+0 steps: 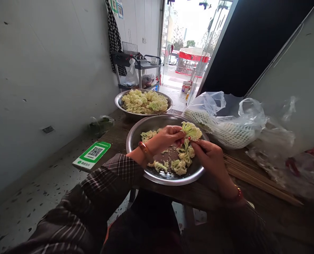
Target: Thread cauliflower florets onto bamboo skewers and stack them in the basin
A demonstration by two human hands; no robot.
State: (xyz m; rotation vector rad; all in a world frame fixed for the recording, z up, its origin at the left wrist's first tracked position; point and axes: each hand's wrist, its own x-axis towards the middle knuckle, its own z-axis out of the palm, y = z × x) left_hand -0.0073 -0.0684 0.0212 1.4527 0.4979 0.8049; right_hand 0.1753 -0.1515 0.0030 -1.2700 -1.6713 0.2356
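My left hand (170, 137) pinches a pale cauliflower floret (191, 130), its head up and to the right. Close under the floret is my right hand (209, 153), fingers closed near the stem; what lies between those fingertips is hidden. Both hands are over a wide metal basin (135, 134) on the table. Inside the basin lie several smaller florets (180, 166) and crumbs. To the right of it, a bundle of thin bamboo skewers (257, 176) rests on the tabletop.
Behind stands a second metal basin (117, 100) heaped with cauliflower (143, 100). Plastic bags (233, 130) with netted produce sit at the right. A green QR-code sign (93, 154) lies at the table's left corner. A utility cart (139, 65) stands by the glass door.
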